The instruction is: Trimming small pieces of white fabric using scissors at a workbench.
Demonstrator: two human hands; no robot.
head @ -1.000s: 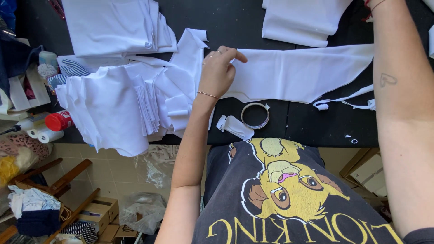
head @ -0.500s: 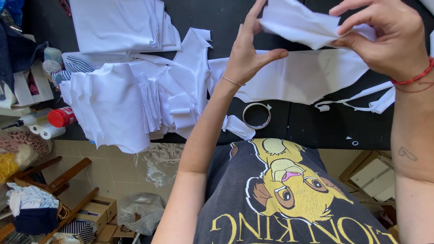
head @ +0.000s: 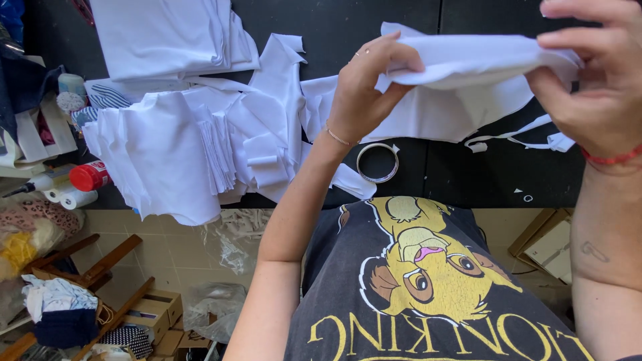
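Both hands pinch the white cloth piece (head: pixel 468 67) up off the tabletop (head: pixel 401 20), left hand (head: pixel 364 90) and right hand (head: pixel 595 80) gripping its edges; thin fabric could slip or crease.

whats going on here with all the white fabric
A person at a black table holds up a white fabric piece with both hands: the left hand pinches one end and the right hand grips the other, lifting it above the table. More white pieces lie spread beneath it, with a heap of cut pieces to one side and a folded stack further back. A tape roll sits on the table near the left wrist.
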